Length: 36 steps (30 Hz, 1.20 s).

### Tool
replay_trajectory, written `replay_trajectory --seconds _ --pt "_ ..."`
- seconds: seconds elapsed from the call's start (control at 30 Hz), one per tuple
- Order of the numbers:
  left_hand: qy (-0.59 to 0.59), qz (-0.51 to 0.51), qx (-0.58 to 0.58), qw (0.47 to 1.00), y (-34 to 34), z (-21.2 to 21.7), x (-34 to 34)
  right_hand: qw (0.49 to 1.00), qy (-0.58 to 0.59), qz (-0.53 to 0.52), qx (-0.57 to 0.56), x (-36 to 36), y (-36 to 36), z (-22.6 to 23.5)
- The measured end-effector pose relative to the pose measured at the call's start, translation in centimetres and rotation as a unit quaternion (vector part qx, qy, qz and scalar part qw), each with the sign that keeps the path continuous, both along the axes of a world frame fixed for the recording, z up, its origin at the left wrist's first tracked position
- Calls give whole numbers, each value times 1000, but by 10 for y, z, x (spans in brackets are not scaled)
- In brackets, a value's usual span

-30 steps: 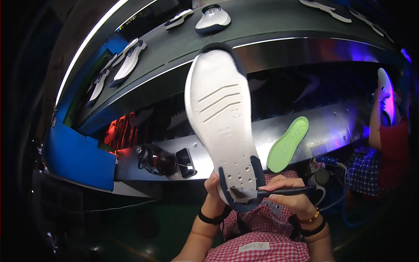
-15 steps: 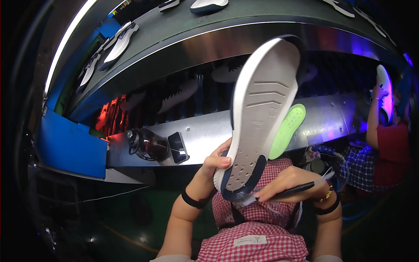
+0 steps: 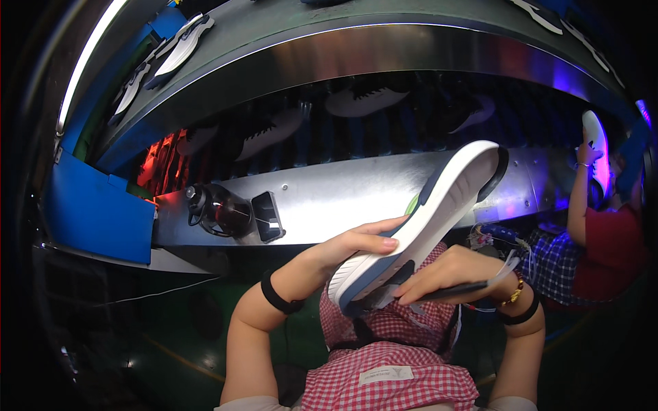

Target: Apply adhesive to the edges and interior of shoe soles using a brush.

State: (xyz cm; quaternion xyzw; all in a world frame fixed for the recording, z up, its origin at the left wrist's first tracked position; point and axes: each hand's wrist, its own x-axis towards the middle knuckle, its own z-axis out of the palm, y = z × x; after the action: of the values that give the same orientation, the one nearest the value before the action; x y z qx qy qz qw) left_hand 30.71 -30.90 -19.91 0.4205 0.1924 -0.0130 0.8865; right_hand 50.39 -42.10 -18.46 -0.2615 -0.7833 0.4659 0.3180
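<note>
**Sole held in the air, brush working at its heel**

The left hand (image 3: 356, 243) is holding a white shoe sole (image 3: 425, 219) with a dark blue edge, tilted up and to the right above the lap. Its fingers (image 3: 384, 241) are curling over the sole's lower side near the heel, closed on it, with nothing beneath for support. The right hand (image 3: 452, 274) is gripping a thin dark brush (image 3: 473, 284), fingers pinched shut around the handle, and its tip is lying just under the heel end, partly hidden, so whether it is touching is hard to tell.

The likely trouble: the sole is being held by one end only, so pressure from the brush could be twisting it out of the grip and dropping it onto the checked apron (image 3: 391, 373). The tip could also be straying onto the left fingers. The metal surface (image 3: 343, 195) is sitting well behind, and a neighbouring person (image 3: 603, 240) is lifting another sole at the right.
</note>
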Motion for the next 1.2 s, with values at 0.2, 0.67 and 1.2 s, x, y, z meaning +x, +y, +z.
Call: replay_trajectory --seconds 0.2,0.67,1.2 --pt "42 -30 -6 999 3 4 -7 997 -72 -1 3 6 -3 22" --pt "85 52 49 994 -6 36 -22 993 -99 -67 12 17 -18 16" --pt "36 164 -252 953 -3 13 -55 982 51 -179 -20 21 -22 -7"
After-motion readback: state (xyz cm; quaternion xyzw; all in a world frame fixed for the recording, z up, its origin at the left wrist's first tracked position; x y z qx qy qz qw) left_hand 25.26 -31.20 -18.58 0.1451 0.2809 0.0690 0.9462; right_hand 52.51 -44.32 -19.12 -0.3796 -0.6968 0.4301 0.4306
